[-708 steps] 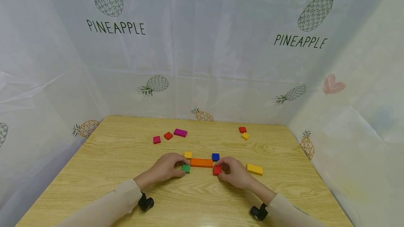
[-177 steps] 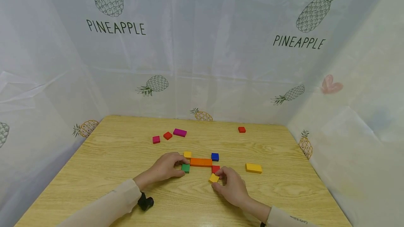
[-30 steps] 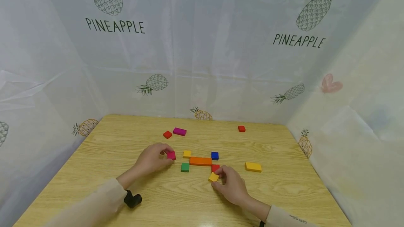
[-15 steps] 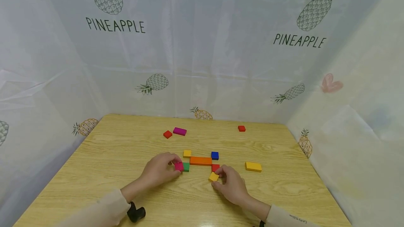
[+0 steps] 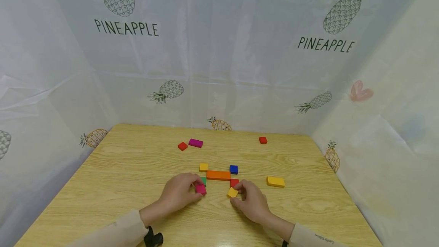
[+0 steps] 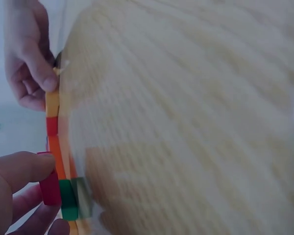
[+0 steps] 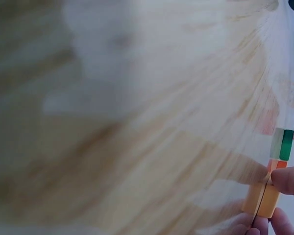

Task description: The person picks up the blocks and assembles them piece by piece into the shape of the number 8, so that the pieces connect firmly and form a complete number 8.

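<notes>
My left hand (image 5: 180, 191) pinches a pink block (image 5: 201, 190) between thumb and fingers, just in front of the green block (image 5: 204, 180), which it partly hides. The left wrist view shows the pink block (image 6: 50, 186) raised off the table beside the green block (image 6: 68, 199). With thumb and fingers, my right hand (image 5: 253, 201) grips a small yellow block (image 5: 232, 193), turned slightly askew at the near side of a red block (image 5: 234, 182). Between these two sides lies a long orange block (image 5: 218, 175), with another yellow block (image 5: 204, 167) and a blue block (image 5: 234, 169) at its far corners.
A longer yellow block (image 5: 276, 182) lies to the right of the right hand. Toward the back are a red block (image 5: 183, 146), a purple block (image 5: 196, 143) and another red block (image 5: 263, 140). A patterned white sheet (image 5: 219, 56) hangs behind the wooden table (image 5: 308, 209).
Over the last second my left hand has carried the pink block right and toward me, from left of the small yellow block to in front of the green one. My right hand stays put.
</notes>
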A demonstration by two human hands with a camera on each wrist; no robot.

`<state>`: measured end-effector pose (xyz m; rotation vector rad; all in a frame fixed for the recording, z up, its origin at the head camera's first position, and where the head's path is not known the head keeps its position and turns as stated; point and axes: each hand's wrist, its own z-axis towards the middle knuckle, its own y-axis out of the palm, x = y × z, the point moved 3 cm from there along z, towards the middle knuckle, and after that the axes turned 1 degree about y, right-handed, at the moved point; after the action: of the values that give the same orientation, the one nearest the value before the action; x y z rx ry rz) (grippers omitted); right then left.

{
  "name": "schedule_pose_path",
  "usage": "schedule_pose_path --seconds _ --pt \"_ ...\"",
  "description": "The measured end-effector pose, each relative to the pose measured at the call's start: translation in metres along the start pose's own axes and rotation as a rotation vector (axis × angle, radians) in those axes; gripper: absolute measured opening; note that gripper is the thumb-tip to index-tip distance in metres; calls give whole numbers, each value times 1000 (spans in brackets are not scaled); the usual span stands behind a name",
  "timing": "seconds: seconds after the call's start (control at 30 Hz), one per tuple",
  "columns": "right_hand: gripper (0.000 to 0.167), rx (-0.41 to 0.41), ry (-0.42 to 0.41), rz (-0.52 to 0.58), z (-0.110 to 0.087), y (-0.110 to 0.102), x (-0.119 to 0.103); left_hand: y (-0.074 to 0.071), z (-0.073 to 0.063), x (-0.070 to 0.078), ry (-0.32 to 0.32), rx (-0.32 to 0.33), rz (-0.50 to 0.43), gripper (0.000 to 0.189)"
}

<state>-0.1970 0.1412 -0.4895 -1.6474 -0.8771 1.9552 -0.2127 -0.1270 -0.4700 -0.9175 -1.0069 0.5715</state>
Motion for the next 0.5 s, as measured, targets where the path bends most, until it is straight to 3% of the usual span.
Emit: schedule_pose_path --seconds 0.5 --pt "31 -1 15 1 0 0 1 8 -1 10 35 51 60 27"
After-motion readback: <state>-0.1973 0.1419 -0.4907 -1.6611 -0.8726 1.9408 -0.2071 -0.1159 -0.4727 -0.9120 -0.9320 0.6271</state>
